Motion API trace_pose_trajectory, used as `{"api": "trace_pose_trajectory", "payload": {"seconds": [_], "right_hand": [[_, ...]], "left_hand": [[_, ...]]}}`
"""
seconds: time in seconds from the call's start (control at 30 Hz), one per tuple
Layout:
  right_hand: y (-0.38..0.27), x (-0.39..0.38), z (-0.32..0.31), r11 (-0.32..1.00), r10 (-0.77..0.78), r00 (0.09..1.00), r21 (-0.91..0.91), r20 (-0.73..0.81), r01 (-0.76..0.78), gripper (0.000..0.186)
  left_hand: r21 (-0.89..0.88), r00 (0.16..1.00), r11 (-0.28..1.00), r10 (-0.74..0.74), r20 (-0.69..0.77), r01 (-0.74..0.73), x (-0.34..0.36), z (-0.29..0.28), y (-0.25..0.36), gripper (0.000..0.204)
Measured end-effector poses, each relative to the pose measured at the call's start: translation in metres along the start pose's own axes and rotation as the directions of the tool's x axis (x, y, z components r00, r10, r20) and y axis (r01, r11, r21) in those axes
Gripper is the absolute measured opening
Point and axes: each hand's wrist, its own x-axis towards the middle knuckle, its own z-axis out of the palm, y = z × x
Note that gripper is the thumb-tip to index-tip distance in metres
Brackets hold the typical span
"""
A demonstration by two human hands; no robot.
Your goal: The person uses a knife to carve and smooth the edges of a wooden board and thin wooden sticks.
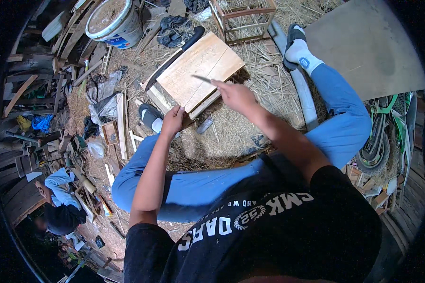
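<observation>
A pale wooden board (pixel 196 70) with a thin line across it lies on a low wooden block or box between my legs. My left hand (pixel 173 120) is closed at its near corner, thumb up against the edge. In my right hand (pixel 237 97), closed over the board's right part, is a slim, dark, pointed tool (pixel 202 78), perhaps a knife. Its tip points left above the board; whether it touches the wood I cannot tell. Along the board's left edge lies a long curved dark tool (pixel 174 59) with a thick black handle end.
Straw covers the floor (pixel 278 113). A white bucket (pixel 111 23) and a small wooden frame (pixel 243 19) stand beyond the board. A large flat sheet (pixel 363 47) lies at far right, above a green bicycle (pixel 387 127). Scrap wood is piled left; another person (pixel 63 207) sits lower left.
</observation>
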Motion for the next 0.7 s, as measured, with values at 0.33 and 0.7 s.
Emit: {"api": "trace_pose_trajectory", "payload": {"seconds": [0.33,0.7], "right_hand": [[-0.003,0.003,-0.008,0.999,0.012,1.000,-0.039,0.003,-0.012,0.037],[-0.009,-0.003,-0.009,0.998,-0.021,0.999,-0.060,0.047,0.024,0.036]], "left_hand": [[0.036,0.999,0.999,-0.022,-0.028,0.023,-0.003,-0.002,0.004,0.033],[-0.194,0.979,0.963,-0.166,0.121,0.187,-0.005,-0.008,0.015,0.026]]}}
